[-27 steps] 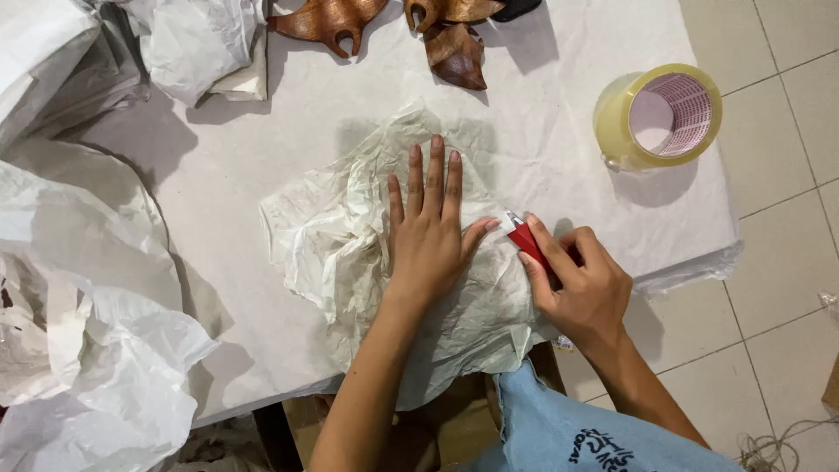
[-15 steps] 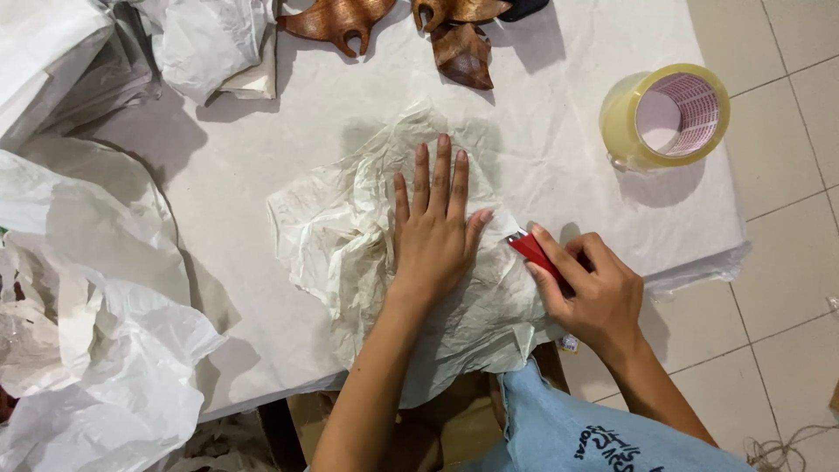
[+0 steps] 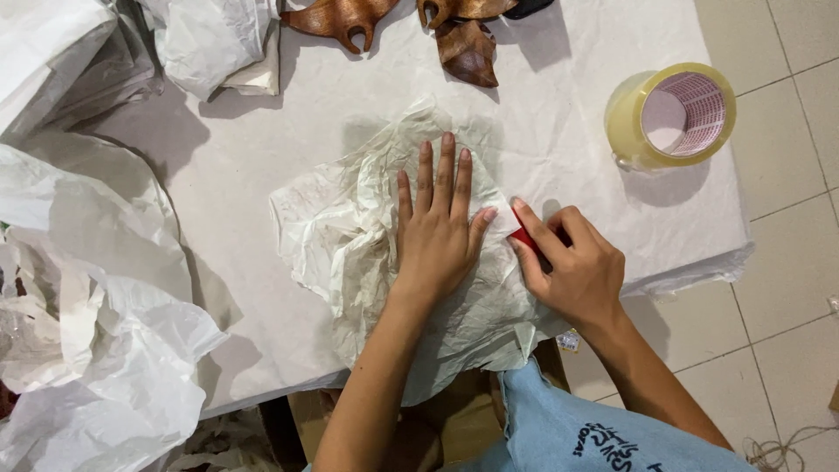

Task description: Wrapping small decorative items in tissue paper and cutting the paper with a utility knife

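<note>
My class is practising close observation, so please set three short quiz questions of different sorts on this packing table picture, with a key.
1. True or false: the left hand lies flat on the crumpled tissue paper.
2. What colour is the small tool in the right hand? A) blue B) red C) green
3. Fill in: the roll of clear tape stands near the table's ____ edge, as the picture shows it.

Key
1. True, with fingers spread.
2. B: the red tool shows between the fingers.
3. Right; the brown carved wooden pieces lie at the top.
</note>
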